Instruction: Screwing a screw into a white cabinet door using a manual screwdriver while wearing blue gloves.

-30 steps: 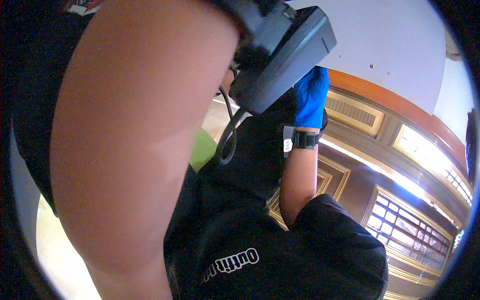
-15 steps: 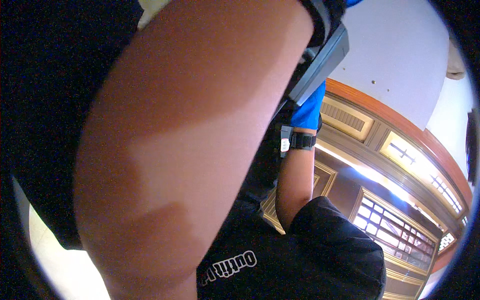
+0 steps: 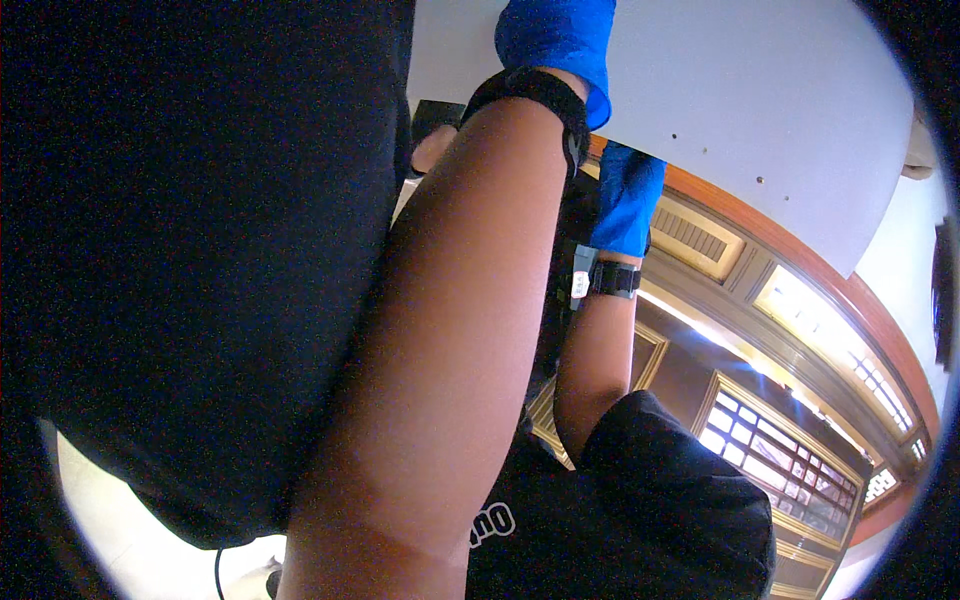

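My left hand (image 3: 560,45) wears a blue glove and reaches to the top edge of the picture, where its fingers are cut off. Around that wrist is a black strap (image 3: 528,92). The hand overlaps a broad, pale grey surface (image 3: 790,120); I cannot tell whether it touches it. Farther right, my right hand (image 3: 632,195), also in a blue glove, meets the edge of the same surface, and its fingers are hidden there. A black strap with a small grey box (image 3: 583,278) sits on the right wrist. Whatever either hand holds is out of sight.
Dark cloth (image 3: 180,250) fills the left side. Beside it, some skin (image 3: 432,150) shows next to a black band. An orange-brown wooden edge (image 3: 715,195) borders the grey surface. Beyond stand brown panels with gold trim and a barred window (image 3: 780,450). Pale floor (image 3: 110,500) shows at lower left.
My left forearm has swung farther from the camera and looks slimmer; its blue glove and strap now show, while the grey box on that wrist has left view. The right arm has barely moved.
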`<state>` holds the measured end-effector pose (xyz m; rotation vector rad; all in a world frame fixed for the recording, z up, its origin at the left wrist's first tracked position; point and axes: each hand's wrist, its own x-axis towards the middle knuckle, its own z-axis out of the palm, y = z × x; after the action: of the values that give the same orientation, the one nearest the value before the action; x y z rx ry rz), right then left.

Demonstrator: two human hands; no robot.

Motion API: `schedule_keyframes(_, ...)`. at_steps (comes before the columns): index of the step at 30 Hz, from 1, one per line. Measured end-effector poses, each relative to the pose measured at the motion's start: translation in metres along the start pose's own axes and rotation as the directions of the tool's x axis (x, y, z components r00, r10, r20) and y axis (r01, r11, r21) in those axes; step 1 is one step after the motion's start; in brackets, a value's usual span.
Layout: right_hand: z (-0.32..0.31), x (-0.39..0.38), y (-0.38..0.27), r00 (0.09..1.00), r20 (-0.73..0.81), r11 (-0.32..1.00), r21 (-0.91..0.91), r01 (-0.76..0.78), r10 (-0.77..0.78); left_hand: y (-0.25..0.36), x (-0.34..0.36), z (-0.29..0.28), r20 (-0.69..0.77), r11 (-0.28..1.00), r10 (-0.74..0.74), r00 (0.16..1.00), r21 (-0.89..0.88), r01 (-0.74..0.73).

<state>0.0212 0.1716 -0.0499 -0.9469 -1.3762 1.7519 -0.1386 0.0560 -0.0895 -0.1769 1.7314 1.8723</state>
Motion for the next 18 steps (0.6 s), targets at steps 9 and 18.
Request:
schedule_keyframes(9, -0.005, 0.006, -0.002, 0.995, -0.093, 0.997, -0.067, -0.025, 0.019, -0.014, 0.001, 0.007, 0.009, 0.998, -0.019, 1.000, 0.067, 0.018)
schedule_keyframes(18, 0.003, -0.005, 0.013, 0.980, 0.200, 0.992, 0.127, -0.021, -0.005, -0.011, 0.004, 0.007, 0.030, 0.999, -0.031, 0.999, 0.033, 0.030)
